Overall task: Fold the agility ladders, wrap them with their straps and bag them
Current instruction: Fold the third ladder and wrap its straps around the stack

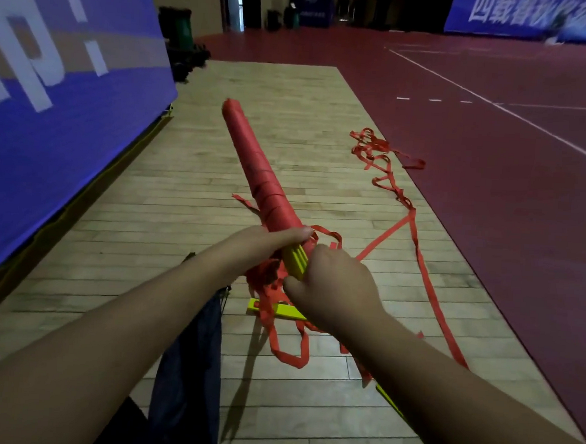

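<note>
A bundle of yellow ladder rungs wound in red strap [254, 164] points away from me, raised over the wooden floor. My left hand [266, 240] grips the bundle where the winding ends. My right hand [335, 286] is curled round the bare yellow rung ends [294, 261] and a red strap. Loose red strap [429, 278] trails from the bundle across the floor to a tangle [378, 151] further off. Another yellow rung [279, 309] lies on the floor under my hands. A dark blue bag [190, 359] lies flat by my left forearm.
A blue banner wall [51, 104] runs along the left. The wooden floor strip [170, 193] borders a red court floor [495, 148] with white lines on the right. Dark bins and gear [183, 36] stand at the far left end.
</note>
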